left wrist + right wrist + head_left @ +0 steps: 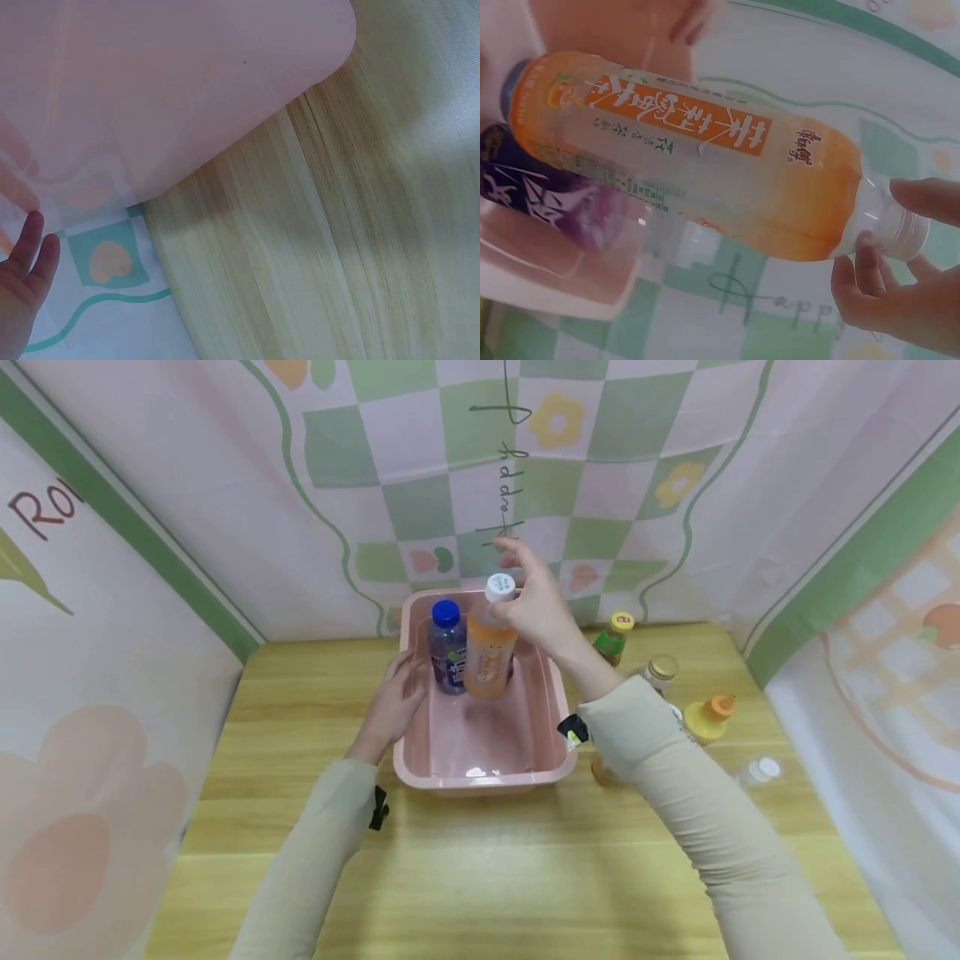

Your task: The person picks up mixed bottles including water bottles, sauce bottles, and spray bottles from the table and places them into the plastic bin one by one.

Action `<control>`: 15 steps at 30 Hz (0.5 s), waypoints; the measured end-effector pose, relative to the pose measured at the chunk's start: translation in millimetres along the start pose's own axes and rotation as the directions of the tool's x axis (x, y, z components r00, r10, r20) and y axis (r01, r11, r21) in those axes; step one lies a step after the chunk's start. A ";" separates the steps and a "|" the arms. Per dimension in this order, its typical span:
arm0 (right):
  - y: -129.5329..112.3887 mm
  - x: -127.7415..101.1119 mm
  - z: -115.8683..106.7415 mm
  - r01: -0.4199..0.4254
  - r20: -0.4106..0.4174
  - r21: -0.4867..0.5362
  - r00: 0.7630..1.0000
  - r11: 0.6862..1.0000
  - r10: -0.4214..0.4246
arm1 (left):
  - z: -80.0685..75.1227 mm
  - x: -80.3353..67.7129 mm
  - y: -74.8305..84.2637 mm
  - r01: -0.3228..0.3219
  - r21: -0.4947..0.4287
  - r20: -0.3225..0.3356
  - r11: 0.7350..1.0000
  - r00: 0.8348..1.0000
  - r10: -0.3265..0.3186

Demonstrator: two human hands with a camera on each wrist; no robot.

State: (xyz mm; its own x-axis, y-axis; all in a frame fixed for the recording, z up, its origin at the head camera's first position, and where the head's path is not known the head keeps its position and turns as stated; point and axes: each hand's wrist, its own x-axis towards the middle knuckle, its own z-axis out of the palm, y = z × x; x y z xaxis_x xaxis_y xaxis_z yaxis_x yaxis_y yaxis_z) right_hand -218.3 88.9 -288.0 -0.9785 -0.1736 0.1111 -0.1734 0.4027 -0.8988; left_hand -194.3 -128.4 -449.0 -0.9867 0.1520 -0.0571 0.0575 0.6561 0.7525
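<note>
Wooden table (pixel 480 877), pink bin (pixel 558 710); right hand (pixel 536 610) pinching orange bottle (pixel 489 656).

On a wooden desk (pixel 480 877), the right hand (pixel 536 610) pinches an orange bottle (pixel 490 647) by its white cap inside a pink tub (pixel 486 768), beside a blue-capped bottle (pixel 447 647), while the left hand (pixel 393 706) seemingly rests against the tub's left wall.

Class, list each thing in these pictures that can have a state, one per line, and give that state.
orange bottle: capped, upright in the tub, held at the neck
blue-capped bottle: capped, upright in the tub
pink tub: open-topped, on the table
right hand: pinches the orange bottle's neck
left hand: rests on the tub's side
green bottle: capped, upright on the table
</note>
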 end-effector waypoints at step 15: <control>30.2 5.2 40.2 -0.022 -0.007 -0.098 1.000 0.995 0.022 | 0.4 -2.3 0.3 -0.012 0.007 0.002 1.000 1.000 0.012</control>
State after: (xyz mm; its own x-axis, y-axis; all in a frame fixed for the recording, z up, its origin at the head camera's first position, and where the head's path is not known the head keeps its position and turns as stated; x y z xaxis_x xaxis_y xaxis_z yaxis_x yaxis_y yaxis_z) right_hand -224.1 64.1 -331.6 -0.9828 -0.1586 0.0944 -0.1616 0.4922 -0.8553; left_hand -192.0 -128.3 -448.9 -0.9857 0.1612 -0.0497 0.0701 0.6595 0.7484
